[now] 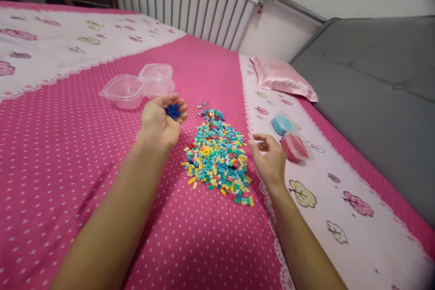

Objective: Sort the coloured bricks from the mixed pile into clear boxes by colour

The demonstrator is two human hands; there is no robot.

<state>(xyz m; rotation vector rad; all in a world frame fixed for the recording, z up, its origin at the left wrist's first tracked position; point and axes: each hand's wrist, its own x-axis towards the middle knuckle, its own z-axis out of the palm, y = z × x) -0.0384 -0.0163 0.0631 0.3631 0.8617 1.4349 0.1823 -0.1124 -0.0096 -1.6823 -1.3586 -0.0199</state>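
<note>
A heap of small coloured plastic bricks lies on the pink dotted bedspread. My left hand is raised palm-up to the left of the heap, its fingers cupped round a few dark blue bricks. To the right of the heap, my right hand hovers low with its fingers loosely curled and pinched together; I cannot make out anything in them.
Two empty clear plastic tubs sit beyond my left hand. A tub of light blue bricks and a tub of red bricks stand right of my right hand. Pink pillow, grey sofa back, radiator.
</note>
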